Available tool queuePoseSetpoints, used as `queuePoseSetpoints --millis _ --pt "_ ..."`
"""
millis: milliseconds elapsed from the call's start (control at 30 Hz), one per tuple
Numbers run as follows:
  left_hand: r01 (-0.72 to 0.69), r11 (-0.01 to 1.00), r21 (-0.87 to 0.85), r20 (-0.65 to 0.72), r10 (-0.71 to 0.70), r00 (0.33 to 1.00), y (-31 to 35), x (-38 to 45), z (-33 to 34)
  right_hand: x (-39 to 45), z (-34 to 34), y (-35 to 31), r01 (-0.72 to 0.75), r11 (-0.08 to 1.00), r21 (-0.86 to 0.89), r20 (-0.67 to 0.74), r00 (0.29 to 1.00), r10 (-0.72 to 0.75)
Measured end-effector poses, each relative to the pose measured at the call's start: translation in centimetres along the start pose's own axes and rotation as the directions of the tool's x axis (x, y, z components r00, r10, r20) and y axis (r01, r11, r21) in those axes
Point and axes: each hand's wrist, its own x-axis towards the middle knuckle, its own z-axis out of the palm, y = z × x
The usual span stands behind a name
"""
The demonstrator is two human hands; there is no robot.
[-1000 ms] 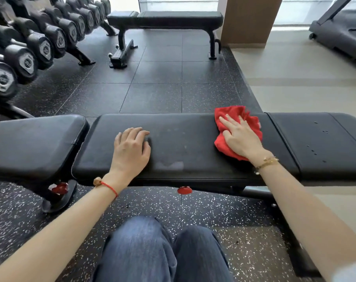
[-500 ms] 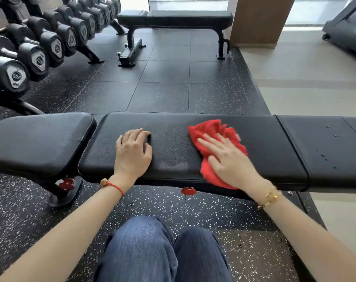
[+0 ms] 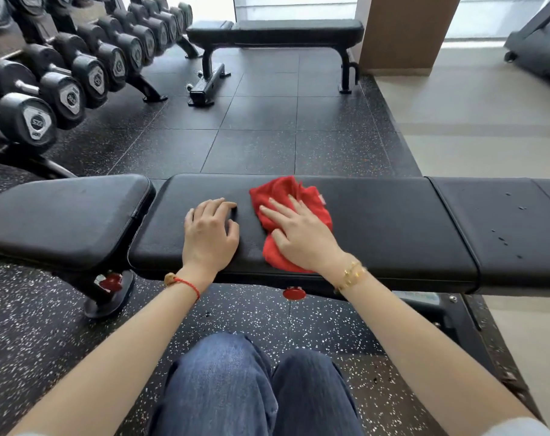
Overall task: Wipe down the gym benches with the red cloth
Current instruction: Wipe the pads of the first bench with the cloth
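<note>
A black padded gym bench point(image 3: 393, 228) runs across the view in front of me. A crumpled red cloth point(image 3: 275, 191) lies on its middle pad. My right hand point(image 3: 298, 234) presses flat on the cloth with fingers spread and straight. Just left of the cloth, my left hand point(image 3: 209, 234) rests on the pad, fingers slightly bent, holding nothing. The bench's left pad point(image 3: 63, 215) and its right pad point(image 3: 512, 228), which carries small droplets, flank the middle one. A second black bench point(image 3: 298, 29) stands farther back.
A dumbbell rack point(image 3: 78, 67) lines the left side. A wooden pillar point(image 3: 405, 33) rises behind the far bench, and a treadmill point(image 3: 541, 51) sits at the top right. Black rubber floor tiles point(image 3: 261, 130) lie between the benches. My knees in jeans point(image 3: 251, 388) are below.
My right hand has slid the red cloth leftward along the middle pad, from its right end to beside my left hand. My left hand has stayed in place.
</note>
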Motion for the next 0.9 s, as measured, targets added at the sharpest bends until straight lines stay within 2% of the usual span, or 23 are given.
queuePoseSetpoints --millis 100,200,333,400,467,533,600,700,800,900 --pt "-0.012 1.0 0.001 0.015 0.012 1.0 -0.4 -0.1 0.1 -3.6 -0.9 1.9 -0.002 0.999 0.038 -0.024 1.0 0.003" --pt "-0.019 1.0 0.007 0.016 0.019 1.0 -0.4 -0.1 0.2 -4.6 -2.3 5.7 -0.106 0.993 0.048 -0.042 0.993 0.108" --pt "-0.014 0.999 0.033 0.008 0.014 1.0 -0.1 -0.1 0.3 -1.4 -3.7 9.8 -0.311 0.95 0.023 -0.068 0.948 0.312" --pt "-0.008 0.999 0.035 0.0 0.008 1.0 0.1 0.0 0.3 1.4 -3.4 9.3 -0.355 0.935 -0.022 -0.064 0.933 0.353" --pt "-0.003 0.999 0.036 -0.011 0.004 1.0 0.1 0.0 0.3 3.8 -2.5 6.8 -0.314 0.948 -0.048 -0.036 0.949 0.312" --pt "0.006 0.999 0.036 -0.024 -0.005 1.0 0.2 0.1 0.2 4.8 -1.2 3.4 -0.21 0.977 -0.049 0.001 0.978 0.21" --pt "0.019 0.999 0.028 -0.034 -0.018 0.999 0.2 0.2 0.2 4.2 0.0 0.3 -0.097 0.994 -0.043 0.009 0.995 0.097" --pt "0.01 1.0 0.015 -0.039 -0.01 0.999 -0.1 0.2 0.2 0.9 0.5 -1.4 -0.013 1.0 -0.005 -0.009 1.0 0.013" --pt "-0.007 1.0 -0.004 -0.041 0.007 0.999 -0.5 0.3 0.3 -3.2 -0.4 0.4 -0.016 1.0 0.027 -0.028 0.999 0.017" --pt "-0.012 1.0 -0.011 -0.042 0.012 0.999 -0.7 0.2 0.3 -6.2 -2.0 4.3 -0.114 0.993 0.028 -0.076 0.99 0.116"
